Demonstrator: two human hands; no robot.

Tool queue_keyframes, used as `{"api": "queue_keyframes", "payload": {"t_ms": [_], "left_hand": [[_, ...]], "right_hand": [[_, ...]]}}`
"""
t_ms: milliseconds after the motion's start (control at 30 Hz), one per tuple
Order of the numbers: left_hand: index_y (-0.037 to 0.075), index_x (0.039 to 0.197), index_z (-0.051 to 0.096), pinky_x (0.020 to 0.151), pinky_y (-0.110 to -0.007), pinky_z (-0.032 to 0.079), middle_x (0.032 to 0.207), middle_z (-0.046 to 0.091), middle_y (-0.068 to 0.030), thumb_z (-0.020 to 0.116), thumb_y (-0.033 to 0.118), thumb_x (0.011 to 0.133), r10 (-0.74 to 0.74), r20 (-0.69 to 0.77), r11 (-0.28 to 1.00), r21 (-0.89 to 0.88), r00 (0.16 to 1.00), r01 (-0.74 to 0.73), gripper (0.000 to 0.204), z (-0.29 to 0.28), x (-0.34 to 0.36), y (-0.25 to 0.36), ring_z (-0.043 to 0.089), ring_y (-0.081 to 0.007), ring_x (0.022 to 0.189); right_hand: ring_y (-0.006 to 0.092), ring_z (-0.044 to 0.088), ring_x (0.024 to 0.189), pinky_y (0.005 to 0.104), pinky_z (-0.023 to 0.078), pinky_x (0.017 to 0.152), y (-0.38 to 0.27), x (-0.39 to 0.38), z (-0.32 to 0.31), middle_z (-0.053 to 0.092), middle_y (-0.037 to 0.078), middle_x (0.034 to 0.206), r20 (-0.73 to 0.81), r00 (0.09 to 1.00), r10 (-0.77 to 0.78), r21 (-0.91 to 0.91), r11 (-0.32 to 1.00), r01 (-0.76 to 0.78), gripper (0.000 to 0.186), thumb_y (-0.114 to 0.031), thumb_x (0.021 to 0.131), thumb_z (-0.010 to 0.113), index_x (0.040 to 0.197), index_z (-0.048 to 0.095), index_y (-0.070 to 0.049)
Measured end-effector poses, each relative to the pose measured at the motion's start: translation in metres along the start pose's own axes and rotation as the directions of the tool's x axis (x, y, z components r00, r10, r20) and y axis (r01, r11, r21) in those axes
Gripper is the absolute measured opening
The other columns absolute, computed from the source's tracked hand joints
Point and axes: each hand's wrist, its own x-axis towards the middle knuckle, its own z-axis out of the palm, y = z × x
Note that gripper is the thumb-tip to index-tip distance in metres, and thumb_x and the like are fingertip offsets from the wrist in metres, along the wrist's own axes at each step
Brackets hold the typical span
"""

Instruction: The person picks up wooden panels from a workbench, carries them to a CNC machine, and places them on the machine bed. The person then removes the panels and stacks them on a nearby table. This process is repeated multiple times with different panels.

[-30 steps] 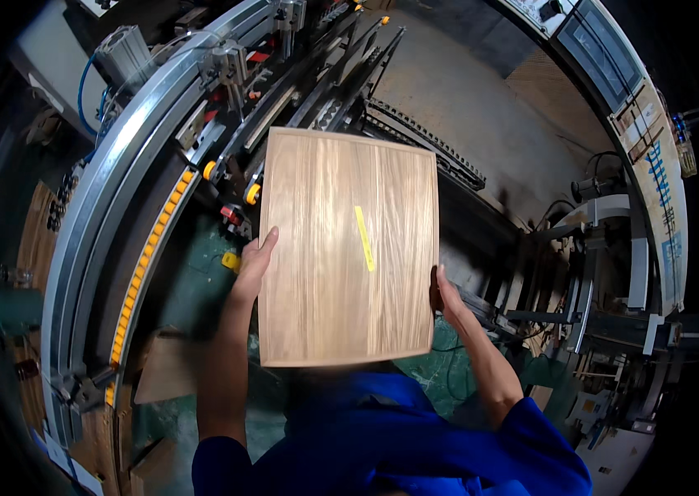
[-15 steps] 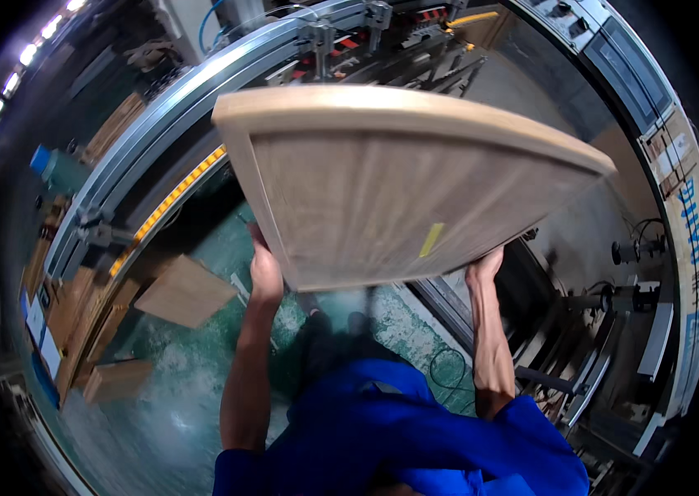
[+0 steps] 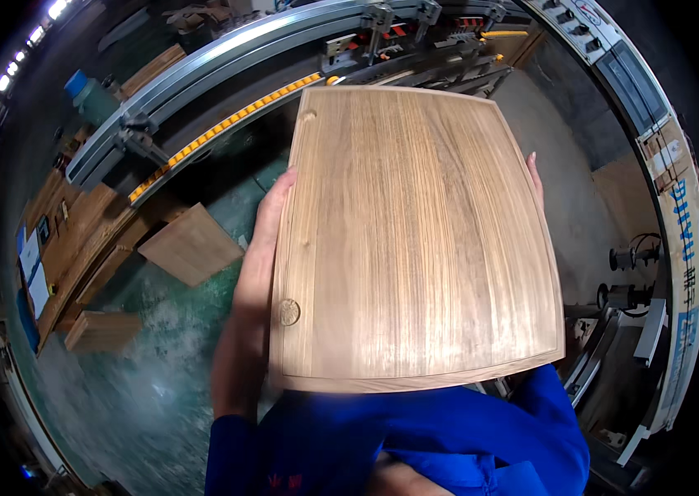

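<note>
**Wood-grain panel held flat at chest height**

A large wood-veneer panel (image 3: pixel 416 240) fills the view, above a green floor (image 3: pixel 143 397). The left hand (image 3: pixel 271 207) clamps fingers on its left edge; the right hand (image 3: pixel 534 178) shows only fingertips, grip unclear. The panel could slip sideways. It hides the machine bed below.

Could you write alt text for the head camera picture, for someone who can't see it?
A person's two hands, left hand and right hand, hold a large wooden board by its side edges. Behind it curves a metal machine rail; smaller wood pieces lie on the green floor.
</note>
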Motion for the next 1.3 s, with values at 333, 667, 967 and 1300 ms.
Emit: {"api": "queue_keyframes", "payload": {"t_ms": [333, 667, 967, 1300], "left_hand": [[-0.004, 0.126, 0.061, 0.078, -0.031, 0.059, 0.104, 0.071, -0.0152, 0.064, 0.036, 0.095, 0.225, 0.040, 0.870, 0.442, 0.974, -0.219, 0.051, -0.080, -0.076, 0.080, 0.071, -0.0174, 0.086], [-0.005, 0.131, 0.057, 0.079, -0.027, 0.058, 0.108, 0.068, -0.0133, 0.066, 0.036, 0.094, 0.319, 0.137, 0.783, 0.520, 0.938, -0.342, 0.056, -0.114, -0.137, 0.125, 0.069, -0.0144, 0.090], [-0.004, 0.137, 0.054, 0.091, -0.031, 0.053, 0.117, 0.066, -0.0138, 0.065, 0.034, 0.094, 0.402, 0.117, 0.726, 0.564, 0.908, -0.394, 0.059, -0.111, -0.162, 0.132, 0.065, -0.0171, 0.105], [-0.002, 0.134, 0.059, 0.093, -0.030, 0.052, 0.122, 0.067, -0.0085, 0.053, 0.027, 0.107, 0.483, -0.030, 0.665, 0.663, 0.875, -0.344, 0.041, -0.081, -0.206, 0.120, 0.064, -0.0128, 0.106]], "right_hand": [[0.0231, 0.058, 0.126, 0.0360, 0.044, 0.106, 0.085, -0.089, 0.092, 0.058, 0.015, 0.142, -0.188, 0.982, -0.015, -0.472, 0.878, -0.077, 0.061, -0.045, 0.109, 0.041, 0.148, 0.047, 0.002], [0.0261, 0.050, 0.136, 0.0374, 0.037, 0.114, 0.137, -0.102, 0.153, 0.051, 0.017, 0.150, -0.165, 0.977, -0.133, -0.514, 0.857, 0.030, 0.064, -0.044, 0.110, 0.040, 0.152, 0.041, 0.005], [0.0262, 0.050, 0.136, 0.0383, 0.038, 0.113, 0.147, -0.060, 0.137, 0.050, 0.016, 0.151, -0.065, 0.996, -0.063, -0.424, 0.905, 0.029, 0.067, -0.047, 0.109, 0.042, 0.152, 0.041, 0.005], [0.0227, 0.058, 0.126, 0.0362, 0.042, 0.107, 0.138, -0.035, 0.151, 0.061, 0.014, 0.140, -0.030, 0.997, -0.076, -0.478, 0.877, 0.053, 0.061, -0.044, 0.108, 0.048, 0.144, 0.052, 0.004]]}}
